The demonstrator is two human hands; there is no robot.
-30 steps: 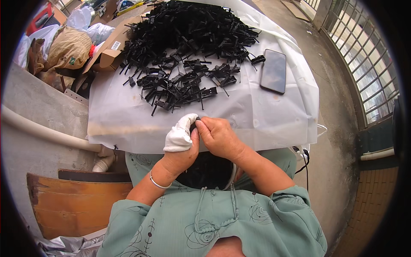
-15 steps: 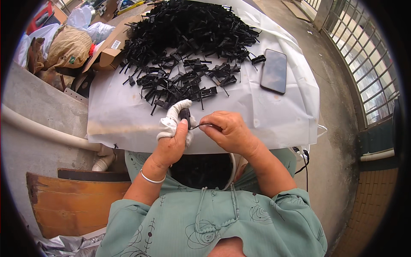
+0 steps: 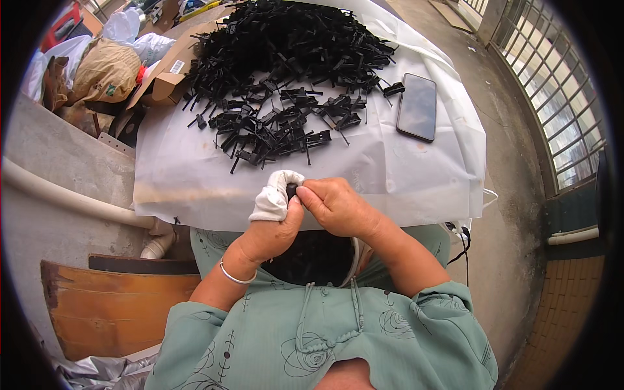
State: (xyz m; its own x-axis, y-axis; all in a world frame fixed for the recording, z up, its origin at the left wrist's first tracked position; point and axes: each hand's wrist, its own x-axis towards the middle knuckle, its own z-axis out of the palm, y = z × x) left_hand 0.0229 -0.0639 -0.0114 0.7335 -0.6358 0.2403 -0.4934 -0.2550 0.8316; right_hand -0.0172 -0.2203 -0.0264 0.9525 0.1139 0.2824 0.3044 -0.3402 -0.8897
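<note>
My left hand [image 3: 273, 224], its fingers covered by a white cloth glove with the thumb bare, is closed around a small black plastic part [image 3: 292, 191]. Most of that part is hidden by glove and fingers. My right hand [image 3: 338, 205] is bare and pinched, its thumb and forefinger pressed against the part's right side. What sits inside that pinch is hidden. Both hands meet above the near edge of the table. Beyond them lies a big heap of similar black plastic parts [image 3: 292, 49], with thin stems sticking out and several spread loosely at its near side.
White sheeting [image 3: 416, 188] covers the table. A dark-screened phone [image 3: 416, 107] lies right of the heap. At left are a cardboard box [image 3: 170, 81], stuffed bags [image 3: 101, 70] and a wall pipe [image 3: 78, 195]. A dark round container [image 3: 309, 257] sits below the table edge, between my legs.
Both hands have come down slightly toward me. My right hand has closed in on the black part; the thin dark strip seen between the hands earlier is now out of sight.
</note>
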